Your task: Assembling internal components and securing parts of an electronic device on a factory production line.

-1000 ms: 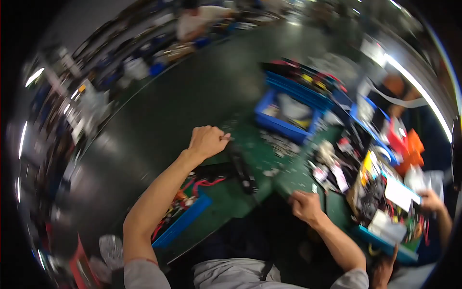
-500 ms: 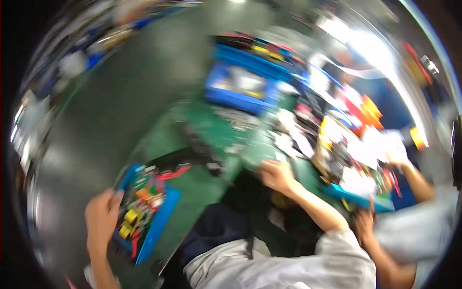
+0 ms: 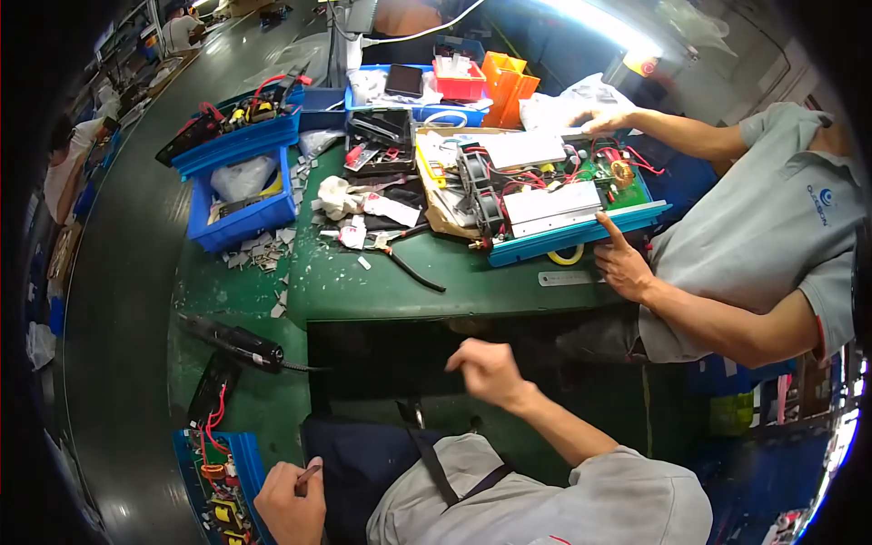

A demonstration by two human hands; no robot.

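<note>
Head view: the left hand (image 3: 291,507) is pinching a small dark piece (image 3: 310,473) beside the blue-walled circuit unit (image 3: 247,465); the right hand (image 3: 489,371) is curling, its contents impossible to tell. A careless sweep could be snagging the looping red wires (image 3: 214,420); the unit is showing yellow, coppery parts.

Blue lettering (image 3: 819,218) and a round emblem (image 3: 826,193) mark the co-worker's grey shirt (image 3: 736,236); the silver strip's (image 3: 570,278) markings are too small to read.

Our left hand (image 3: 292,504) moved from left of blue-cased circuit board (image 3: 222,486) to its right; our view swung, showing more of co-worker (image 3: 745,209).
</note>
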